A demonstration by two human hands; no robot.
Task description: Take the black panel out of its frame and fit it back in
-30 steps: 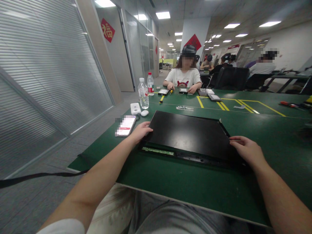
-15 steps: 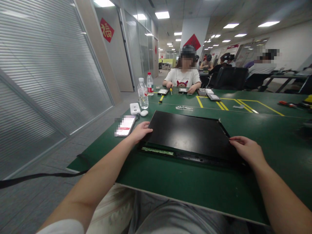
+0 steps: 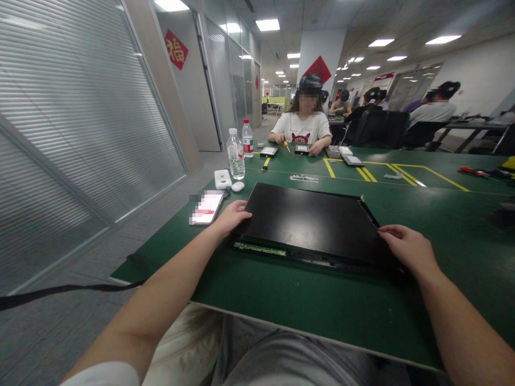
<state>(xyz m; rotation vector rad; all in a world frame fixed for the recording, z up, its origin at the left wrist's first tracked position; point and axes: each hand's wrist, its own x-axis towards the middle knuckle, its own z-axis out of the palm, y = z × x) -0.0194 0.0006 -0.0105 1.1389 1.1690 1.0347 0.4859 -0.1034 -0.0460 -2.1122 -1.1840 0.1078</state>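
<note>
A flat black display panel (image 3: 309, 220) lies in front of me, its glossy face up and catching a blurred ceiling light. Along its near edge runs a black frame strip with a green circuit board (image 3: 261, 249) at the left. My left hand (image 3: 233, 217) grips the panel's left edge, thumb on top and fingers partly hidden below. At the right edge, my right hand (image 3: 406, 246) pinches the rim between thumb and fingers. Part of the dark rim (image 3: 370, 210) stands slightly apart from the panel near the far right corner.
A lit phone (image 3: 208, 207), a white power bank (image 3: 222, 179), a white oval case (image 3: 238, 186) and two bottles (image 3: 236, 155) stand on the left of the green table (image 3: 306, 300). Across it, a person (image 3: 301, 126) holds a yellow screwdriver (image 3: 286, 145) by some hard drives (image 3: 269, 152).
My hands and the panel stay practically where they were. Across the table, the person's yellow screwdriver has shifted slightly to the right.
</note>
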